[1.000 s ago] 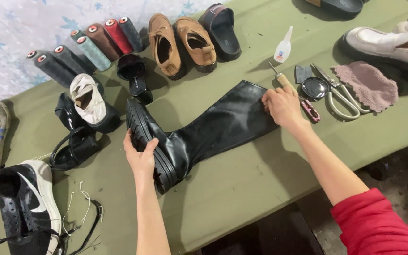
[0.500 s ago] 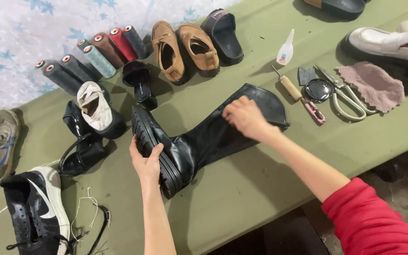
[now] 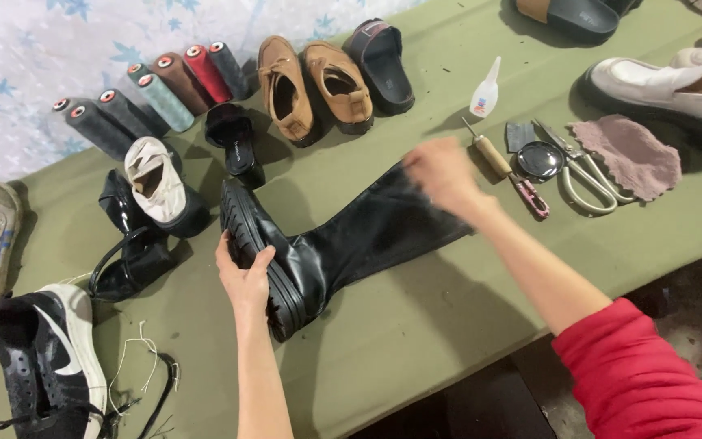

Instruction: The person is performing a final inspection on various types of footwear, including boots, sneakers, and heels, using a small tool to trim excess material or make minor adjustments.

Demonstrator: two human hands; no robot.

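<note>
A tall black leather boot [image 3: 343,244] lies on its side across the green table [image 3: 416,325], sole to the left, shaft pointing right. My left hand [image 3: 244,276] grips the sole near the heel. My right hand [image 3: 442,172] is blurred and sits over the top end of the shaft, fingers spread; whether it touches the leather is unclear. My right arm wears a red sleeve [image 3: 643,374].
Thread spools [image 3: 148,93], brown shoes [image 3: 310,85], a black slide [image 3: 379,65], a glue bottle [image 3: 485,93], an awl [image 3: 489,150], scissors [image 3: 582,167], a pink cloth [image 3: 631,154], a white loafer [image 3: 668,89], black heels [image 3: 144,219] and sneakers [image 3: 50,366] surround the boot.
My right hand moved left from the tools onto the boot shaft, then back toward the shaft's top end. My left hand kept its hold on the sole.
</note>
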